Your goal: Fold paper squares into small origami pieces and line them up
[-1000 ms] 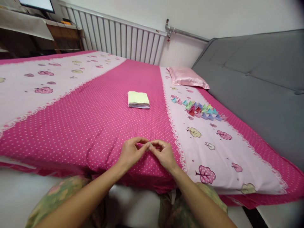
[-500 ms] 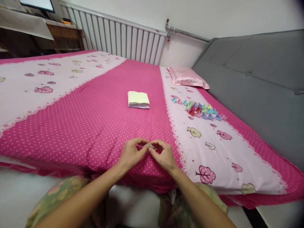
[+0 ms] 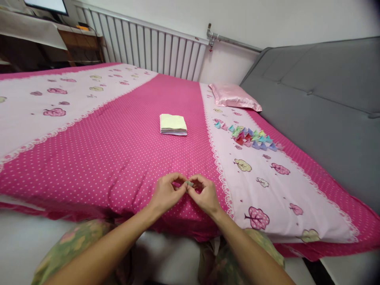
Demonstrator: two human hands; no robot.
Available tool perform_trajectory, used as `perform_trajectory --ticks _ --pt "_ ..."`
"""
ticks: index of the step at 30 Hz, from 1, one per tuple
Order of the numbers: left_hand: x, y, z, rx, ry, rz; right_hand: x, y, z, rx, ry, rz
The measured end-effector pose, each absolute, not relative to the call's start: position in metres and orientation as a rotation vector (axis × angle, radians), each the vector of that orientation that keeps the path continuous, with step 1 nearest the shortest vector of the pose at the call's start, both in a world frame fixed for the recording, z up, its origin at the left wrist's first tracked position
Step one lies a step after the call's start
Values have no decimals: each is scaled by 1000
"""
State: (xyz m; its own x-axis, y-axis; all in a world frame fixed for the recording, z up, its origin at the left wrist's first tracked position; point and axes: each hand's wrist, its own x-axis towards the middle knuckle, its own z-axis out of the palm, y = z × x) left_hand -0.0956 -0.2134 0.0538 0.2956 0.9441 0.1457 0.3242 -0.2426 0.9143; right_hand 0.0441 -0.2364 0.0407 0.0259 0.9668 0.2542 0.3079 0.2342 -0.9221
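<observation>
At the bed's (image 3: 124,154) near edge: folded paper (image 3: 190,183), between both hands.
Left hand (image 3: 166,193): pinching it with closed fingers.
Right hand (image 3: 205,195): pinching likewise.
Folded paper: probably light, easily creased; best pinched along folds.

Head camera, single view

Worn on the head, above the knees (image 3: 74,241); faces forward and down across the bed (image 3: 130,138). Close: hands (image 3: 167,192), low centre. Far: radiator (image 3: 145,45), top; headboard (image 3: 314,83), right side. Wide field.
</observation>
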Motion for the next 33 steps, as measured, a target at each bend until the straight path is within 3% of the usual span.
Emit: perform_trajectory --ticks 33 --pt "-98 -209 47 1793 1281 908 45 -237 37 -1304 -1471 852"
